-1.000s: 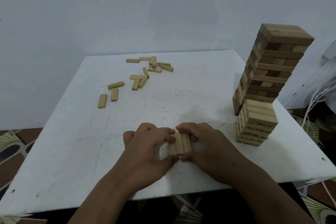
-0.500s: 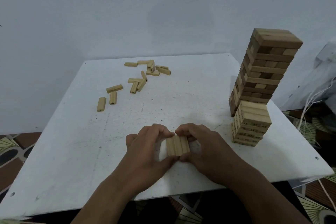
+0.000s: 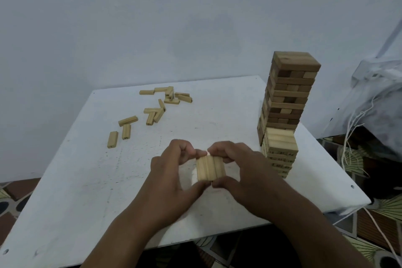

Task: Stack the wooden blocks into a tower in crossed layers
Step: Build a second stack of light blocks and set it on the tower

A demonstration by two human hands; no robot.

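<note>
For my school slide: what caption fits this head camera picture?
Both hands, left hand and right hand, grip three blocks side by side beside two towers.

White table (image 3: 87, 202) against a pale blue-grey wall (image 3: 152, 17) (patterned floor (image 3: 389, 209) below)

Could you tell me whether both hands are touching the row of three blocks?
Touching. The head view shows the left hand and right hand pinching the three side-by-side blocks between fingers and thumbs at both ends.
</note>
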